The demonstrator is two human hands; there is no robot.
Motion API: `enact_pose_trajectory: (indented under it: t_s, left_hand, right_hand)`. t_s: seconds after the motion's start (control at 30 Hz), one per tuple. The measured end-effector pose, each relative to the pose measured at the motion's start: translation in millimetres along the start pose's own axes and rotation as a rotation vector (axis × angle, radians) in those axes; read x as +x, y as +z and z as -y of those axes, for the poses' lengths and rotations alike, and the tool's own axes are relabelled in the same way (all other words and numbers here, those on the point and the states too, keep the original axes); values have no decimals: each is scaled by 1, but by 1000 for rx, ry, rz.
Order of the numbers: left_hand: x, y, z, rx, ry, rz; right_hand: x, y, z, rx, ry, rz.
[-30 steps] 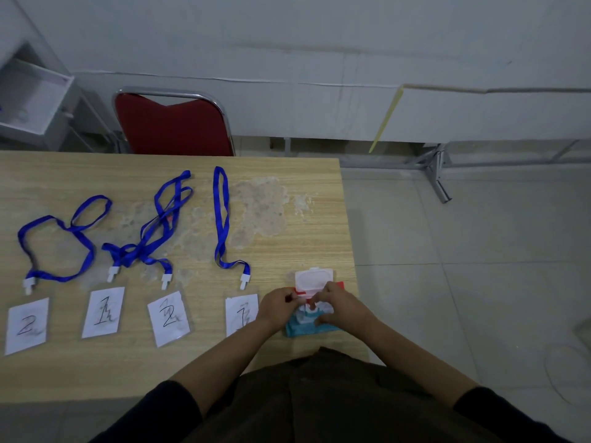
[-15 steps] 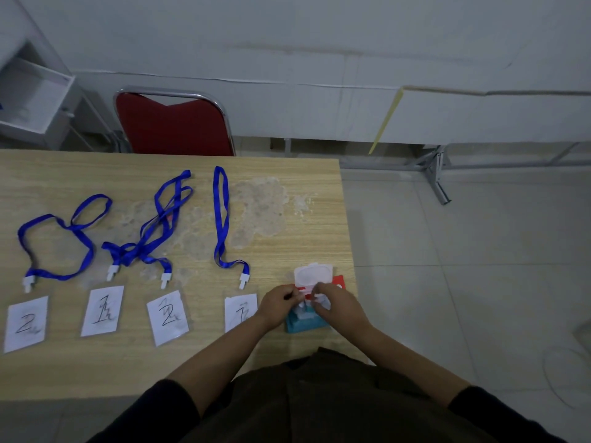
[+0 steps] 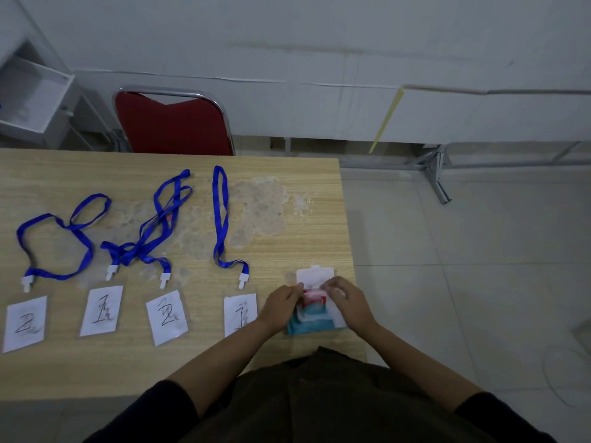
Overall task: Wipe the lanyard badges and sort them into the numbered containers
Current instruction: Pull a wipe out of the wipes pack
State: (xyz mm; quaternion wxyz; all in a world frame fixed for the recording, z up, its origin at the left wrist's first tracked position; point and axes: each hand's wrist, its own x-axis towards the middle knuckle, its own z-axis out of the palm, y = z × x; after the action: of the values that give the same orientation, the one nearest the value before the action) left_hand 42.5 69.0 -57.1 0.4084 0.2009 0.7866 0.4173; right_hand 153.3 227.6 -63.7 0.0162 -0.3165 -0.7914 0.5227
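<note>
Four badges lie in a row near the table's front edge, each on a blue lanyard [image 3: 220, 219]. They read 2 [image 3: 25, 322], 1 [image 3: 102, 310], 2 [image 3: 166, 316] and 1 [image 3: 240, 313]. At the table's right front corner lies a teal and red wipe pack [image 3: 311, 326] with its white lid [image 3: 315, 274] flipped open. My left hand [image 3: 281, 305] grips the pack's left side. My right hand [image 3: 348, 303] pinches a white wipe [image 3: 335, 316] at the pack's opening; the fingertips are blurred.
The wooden table [image 3: 303, 225] has a pale worn patch in its middle, and its right edge runs just beside the pack. A red chair [image 3: 172, 123] stands behind the table. A white shelf unit [image 3: 28, 100] is at the far left. Tiled floor lies to the right.
Both hands stay on the wipe pack; the fingertips have shifted slightly at its opening and more white shows under my right hand. The badges and lanyards have not moved.
</note>
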Motion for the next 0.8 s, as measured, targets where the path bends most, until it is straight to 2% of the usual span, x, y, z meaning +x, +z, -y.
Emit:
enact_pose_trajectory:
  t_s: [0.1,0.17,0.3,0.43,0.6,0.7,0.8]
  left_hand:
    - [-5,-2,6,252,175,99]
    - [-6,-3,7,396,261,145]
    - [-5,-6,8,632,383,186]
    - [0,-4,7,835,432,241]
    - [5,-2,9,1071,467,223]
    - [6,-7,10,1011,492,252]
    - [-1,-14,16,692,478,260]
  right_hand:
    - [5,-5,-2,145,99,-221]
    - [11,-10,1,154,94,-253]
    - [23,-13,8,67,87,-152]
    - [28,-13,13,126,90,-76]
    - [24,-17,13,79,-29,-46]
    - [18,-20,10,65,-55,-33]
    - [10,-23,4,91,-78,-7]
